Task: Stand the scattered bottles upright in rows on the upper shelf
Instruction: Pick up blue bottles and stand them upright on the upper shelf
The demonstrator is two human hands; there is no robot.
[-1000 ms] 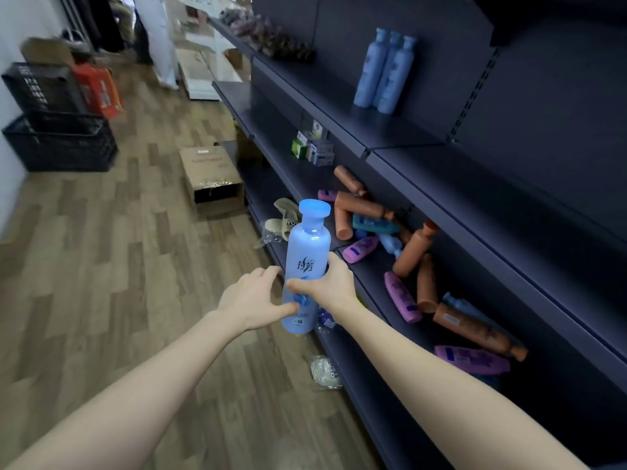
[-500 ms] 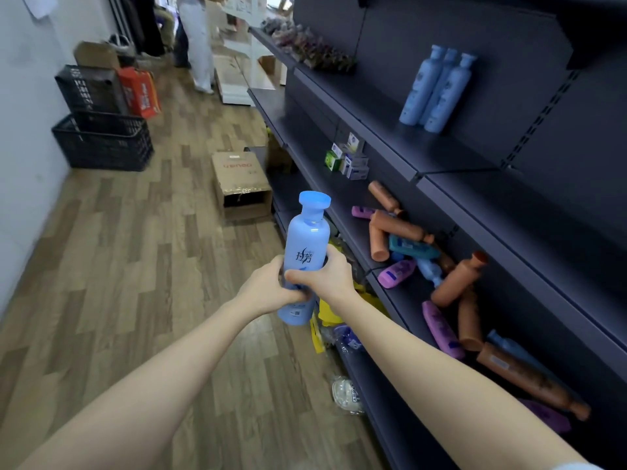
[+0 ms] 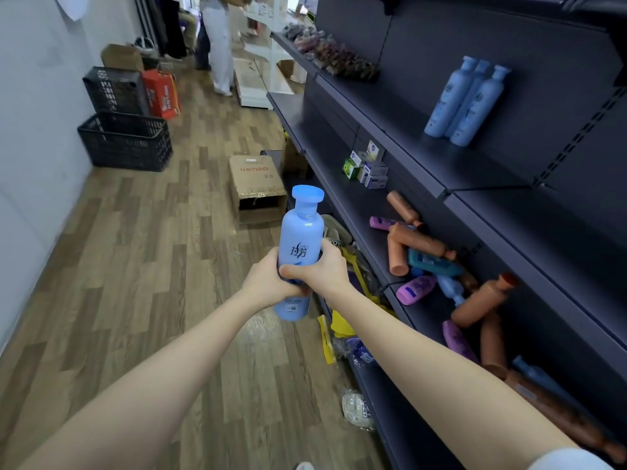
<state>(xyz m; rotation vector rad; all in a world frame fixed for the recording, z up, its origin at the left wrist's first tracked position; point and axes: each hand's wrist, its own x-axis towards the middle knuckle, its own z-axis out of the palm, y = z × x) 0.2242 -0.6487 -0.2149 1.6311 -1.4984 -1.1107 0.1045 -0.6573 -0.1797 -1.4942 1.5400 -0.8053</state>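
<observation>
Gripping a light-blue plastic bottle with flat blue cap (image 3: pixel 302 232) upright over the wooden floor (image 3: pixel 152 266) — left hand (image 3: pixel 264 283) curled round its lower body, right hand (image 3: pixel 325 271) round its middle. Three matching blue bottles (image 3: pixel 466 103) upright together on the dark metal upper shelf (image 3: pixel 407 130) — well apart from it

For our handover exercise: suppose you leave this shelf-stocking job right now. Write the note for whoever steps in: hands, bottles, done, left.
Hands: left hand and right hand both grip one light blue bottle, upright, out over the aisle floor.
Done: three matching bottles stand together on the upper shelf.
Left: stand the held one beside them, then the scattered bottles, orange, purple and blue, lying on the lower shelf.
</observation>
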